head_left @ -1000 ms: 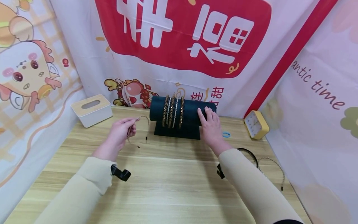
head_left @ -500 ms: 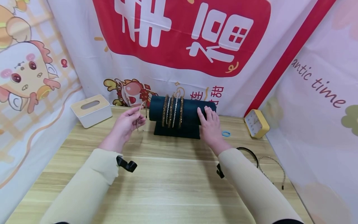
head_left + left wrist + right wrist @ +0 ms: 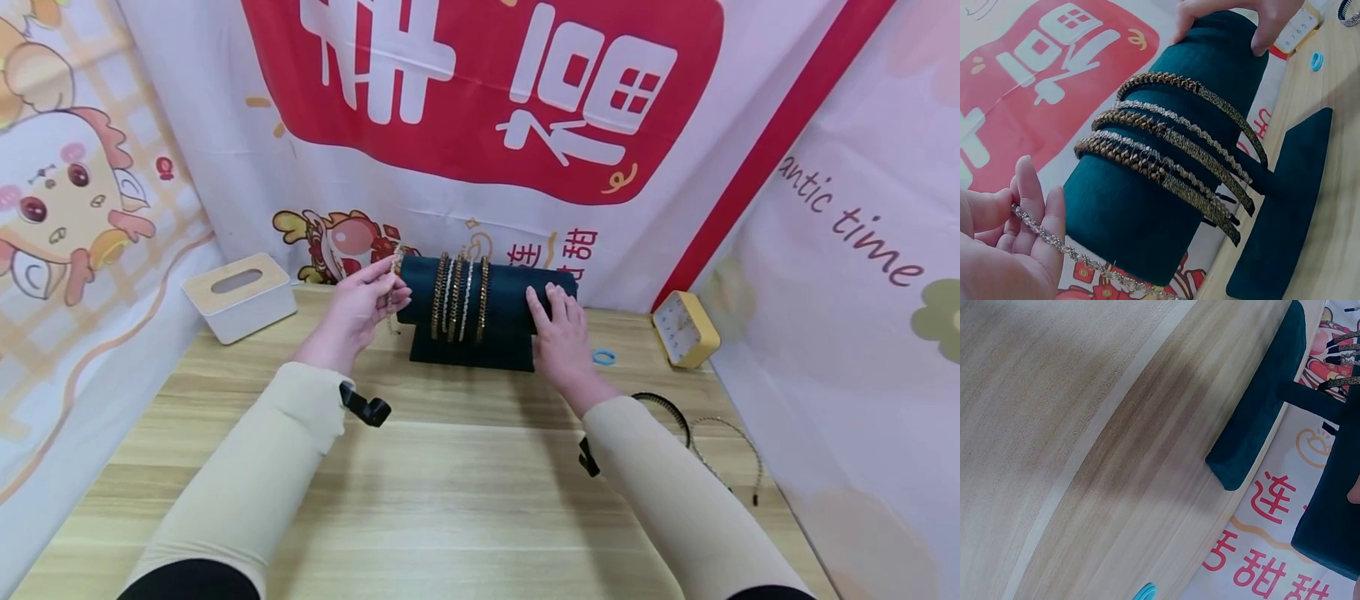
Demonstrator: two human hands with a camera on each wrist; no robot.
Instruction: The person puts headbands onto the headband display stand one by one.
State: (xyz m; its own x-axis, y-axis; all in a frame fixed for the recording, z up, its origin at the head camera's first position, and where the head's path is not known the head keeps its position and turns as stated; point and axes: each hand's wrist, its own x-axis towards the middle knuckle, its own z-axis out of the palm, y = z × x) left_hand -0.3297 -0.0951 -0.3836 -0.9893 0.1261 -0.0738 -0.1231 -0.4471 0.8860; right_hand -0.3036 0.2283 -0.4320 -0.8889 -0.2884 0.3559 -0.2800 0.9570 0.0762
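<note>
A dark green velvet display roll (image 3: 513, 292) lies sideways on its stand, whose flat base (image 3: 474, 354) rests on the table. Several beaded headbands (image 3: 1141, 122), gold-brown and silvery, are fitted over the roll with their ends hanging down. At the roll's left end, my left hand (image 3: 358, 310) pinches a thin silvery beaded headband (image 3: 1054, 241) between thumb and fingers. In the left wrist view this headband runs down past the roll's end. My right hand (image 3: 562, 337) rests on the roll's right end with its fingers spread over the top.
A white tissue box (image 3: 251, 308) with a wooden lid stands at the back left. On the right are a yellow clock (image 3: 684, 331), a small blue ring (image 3: 604, 357), a black toothed headband (image 3: 670, 407) and a thin beaded headband (image 3: 752, 446). Printed cloth hangs behind.
My left hand has moved right and up with the headband, from beside the stand to the roll's left end. My right hand has stayed on the roll.
</note>
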